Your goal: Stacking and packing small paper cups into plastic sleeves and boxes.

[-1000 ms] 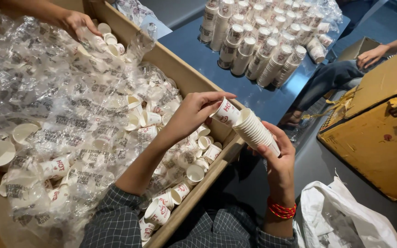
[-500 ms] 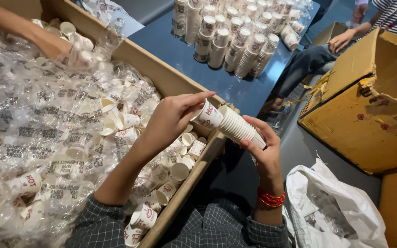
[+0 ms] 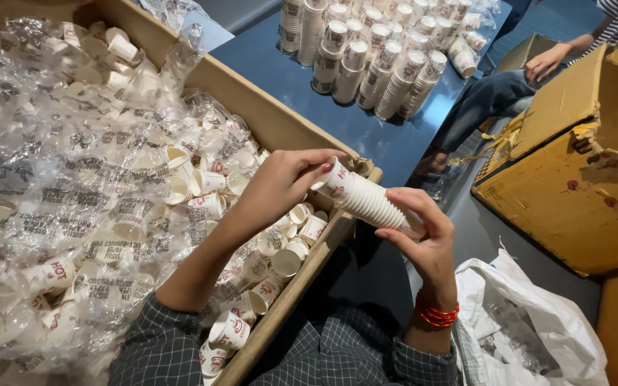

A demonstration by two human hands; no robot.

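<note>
Your right hand (image 3: 423, 239) grips the base of a stack of paper cups (image 3: 366, 200) held over the cardboard box (image 3: 280, 129) edge, while your left hand (image 3: 280, 182) pinches its top cup.

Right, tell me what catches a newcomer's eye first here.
The nested stack of paper cups held sideways between the left hand and right hand, centre frame. Left of it, a big cardboard box heaped with loose cups and crinkled plastic; beyond, upright cup stacks on a blue table.
</note>
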